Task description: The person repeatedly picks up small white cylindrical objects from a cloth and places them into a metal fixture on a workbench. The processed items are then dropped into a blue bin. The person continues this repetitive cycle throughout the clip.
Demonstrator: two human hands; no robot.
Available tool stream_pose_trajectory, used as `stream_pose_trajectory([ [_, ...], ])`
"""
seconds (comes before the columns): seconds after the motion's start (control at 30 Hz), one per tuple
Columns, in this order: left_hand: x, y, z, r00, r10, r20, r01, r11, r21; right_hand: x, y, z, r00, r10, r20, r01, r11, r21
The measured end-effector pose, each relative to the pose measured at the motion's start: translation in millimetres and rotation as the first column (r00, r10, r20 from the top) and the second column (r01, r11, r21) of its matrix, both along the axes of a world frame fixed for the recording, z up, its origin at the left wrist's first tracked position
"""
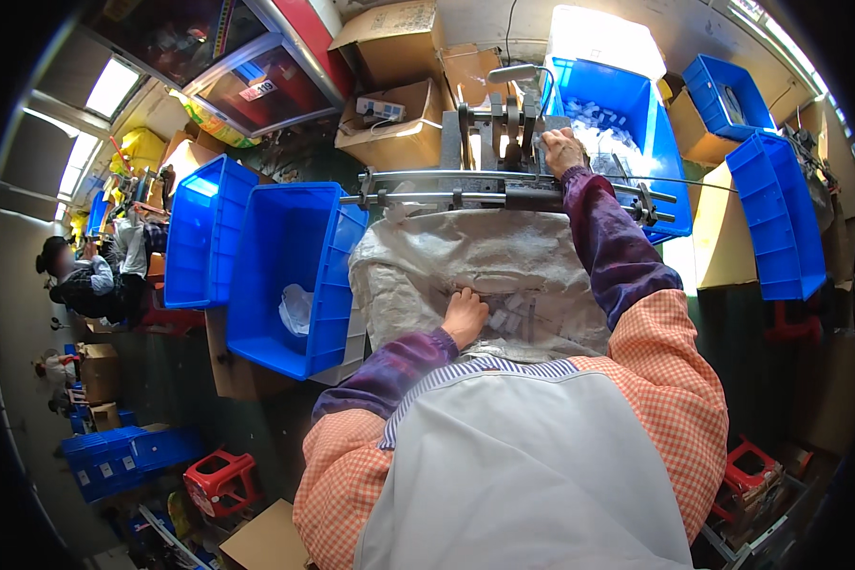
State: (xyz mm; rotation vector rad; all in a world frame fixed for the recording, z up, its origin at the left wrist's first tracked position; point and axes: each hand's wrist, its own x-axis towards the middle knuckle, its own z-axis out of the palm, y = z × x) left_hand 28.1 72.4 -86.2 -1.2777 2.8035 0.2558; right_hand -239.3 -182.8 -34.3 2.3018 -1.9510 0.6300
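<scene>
My left hand (465,317) is low over a pale, dusty sheet (404,256), its fingers curled down. Whatever they pinch is too small to make out. Several small whitish pieces (513,313) lie on the sheet just right of it. Farther off, my right hand (562,150) rests at the right side of a dark metal bench machine (511,133), its fingers bent over a part they hide. Long metal rods (427,198) run across the machine's near side, under my right forearm.
Behind the machine, a blue bin (657,123) holds many whitish pieces. Another blue bin (294,242), left of the sheet, contains a crumpled clear bag (296,309). Cardboard boxes (389,119) stand at the back. A person (95,275) sits far left. Red stools (223,483) stand on the floor.
</scene>
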Motion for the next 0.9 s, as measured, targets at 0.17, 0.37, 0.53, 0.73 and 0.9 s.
stream_pose_trajectory([
  [0.17,-3.2,-3.2,-2.5,0.999,0.029,-0.04,-0.026,0.997,0.077,-1.3,-2.4,-2.1,0.995,-0.011,0.098,0.009,1.0,0.024],
  [0.37,-8.7,-5.5,13.2,0.982,0.142,-0.122,-0.117,0.974,0.195,-5.6,-4.4,-5.1,0.996,0.007,0.094,-0.01,1.0,0.026],
  [0.53,-9.3,-5.4,18.3,0.976,0.164,-0.145,-0.13,0.967,0.22,3.9,-0.7,11.4,0.992,-0.077,0.097,0.06,0.984,0.166],
  [0.73,-14.1,-8.6,42.5,0.977,0.174,-0.119,-0.131,0.944,0.304,-4.7,6.4,14.2,0.969,-0.244,-0.041,0.247,0.958,0.148],
  [0.9,-15.4,-12.1,51.1,0.969,0.17,-0.18,-0.119,0.958,0.26,-6.2,29.8,19.9,0.969,-0.233,-0.081,0.243,0.957,0.157],
])
